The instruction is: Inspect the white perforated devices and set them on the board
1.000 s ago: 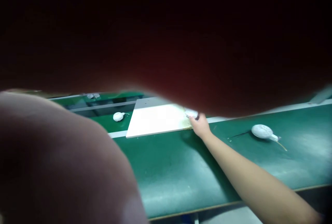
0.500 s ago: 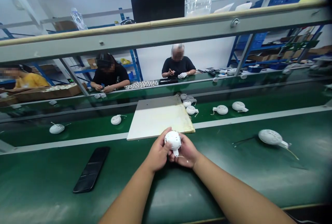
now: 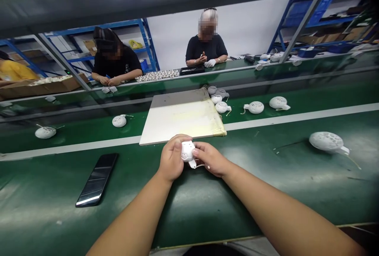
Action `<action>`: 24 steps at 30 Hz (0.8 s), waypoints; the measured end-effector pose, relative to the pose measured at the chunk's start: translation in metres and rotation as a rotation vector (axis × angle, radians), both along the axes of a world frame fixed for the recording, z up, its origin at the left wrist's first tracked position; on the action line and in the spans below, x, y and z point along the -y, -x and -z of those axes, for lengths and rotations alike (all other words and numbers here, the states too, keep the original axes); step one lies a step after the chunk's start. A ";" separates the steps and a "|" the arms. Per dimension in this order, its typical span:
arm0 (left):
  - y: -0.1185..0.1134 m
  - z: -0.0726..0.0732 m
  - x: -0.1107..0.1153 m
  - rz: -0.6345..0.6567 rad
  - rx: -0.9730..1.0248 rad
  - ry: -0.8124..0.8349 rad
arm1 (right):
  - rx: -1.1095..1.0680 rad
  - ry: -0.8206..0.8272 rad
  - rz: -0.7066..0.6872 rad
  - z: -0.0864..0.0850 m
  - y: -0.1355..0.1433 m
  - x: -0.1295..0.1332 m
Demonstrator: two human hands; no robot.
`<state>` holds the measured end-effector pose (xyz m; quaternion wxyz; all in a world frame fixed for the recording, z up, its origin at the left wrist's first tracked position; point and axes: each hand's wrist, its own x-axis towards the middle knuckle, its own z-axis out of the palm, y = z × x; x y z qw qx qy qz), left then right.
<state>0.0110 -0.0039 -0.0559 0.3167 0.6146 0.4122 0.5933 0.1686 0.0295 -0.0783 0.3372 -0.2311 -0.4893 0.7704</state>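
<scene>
Because the white rounded unit (image 3: 187, 150) has a smooth-looking shell and seems to be held mostly by your fingers, it could slip if one side eases off or the two sides press unevenly. It would probably land on the green worktop (image 3: 225, 212) or knock the near edge of the pale board (image 3: 180, 118). The thin cord (image 3: 201, 165) by its narrow tab (image 3: 192, 164) could snag or get tugged, I'd judge, if a right finger catches it while the unit turns. Pressing hard with a thumb might also mark or flex the shell.

Your left hand (image 3: 171, 161) is curled around the unit's left side, thumb up along it. Your right hand (image 3: 213, 160) closes narrowly on the other side, thumb laid on the shell; you can't tell from here how its hidden fingers support the underside. Both forearms reach forward and angle inward, so the unit sits between your hands, just on your side of the board, its tab pointing roughly toward you. The dark phone (image 3: 97, 181) lies well to the left.
</scene>
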 end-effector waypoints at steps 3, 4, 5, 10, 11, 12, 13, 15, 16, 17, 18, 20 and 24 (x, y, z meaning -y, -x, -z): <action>-0.007 -0.001 0.003 -0.036 0.053 0.007 | -0.025 0.046 0.230 0.003 0.004 -0.001; -0.010 -0.001 0.004 -0.028 0.057 0.018 | -0.054 0.057 0.330 0.002 0.006 -0.001; -0.014 0.000 0.006 -0.008 0.048 0.028 | -0.081 0.053 0.410 0.002 0.008 -0.001; -0.036 0.003 0.015 0.088 -0.042 -0.015 | -0.026 -0.067 0.510 -0.006 0.014 0.011; -0.038 0.004 0.016 0.087 -0.039 -0.034 | 0.001 -0.069 0.523 -0.007 0.015 0.014; -0.040 0.005 0.017 0.082 -0.032 -0.047 | 0.019 -0.064 0.537 -0.009 0.015 0.017; -0.042 0.006 0.018 0.076 -0.026 -0.055 | 0.031 -0.056 0.549 -0.009 0.015 0.019; -0.042 0.005 0.019 0.057 -0.031 -0.062 | 0.038 -0.037 0.561 -0.009 0.016 0.022; -0.042 0.005 0.019 0.046 -0.055 -0.058 | 0.040 -0.027 0.563 -0.008 0.016 0.021; -0.042 0.003 0.018 0.031 -0.092 -0.051 | 0.045 -0.020 0.563 -0.007 0.016 0.020; -0.041 0.002 0.017 0.014 -0.135 -0.042 | 0.059 -0.017 0.559 -0.005 0.016 0.017; -0.040 -0.002 0.015 -0.012 -0.221 -0.029 | 0.110 -0.035 0.551 -0.002 0.013 0.010; -0.029 -0.006 0.007 -0.103 -0.236 -0.024 | 0.220 -0.219 0.433 -0.002 -0.001 -0.002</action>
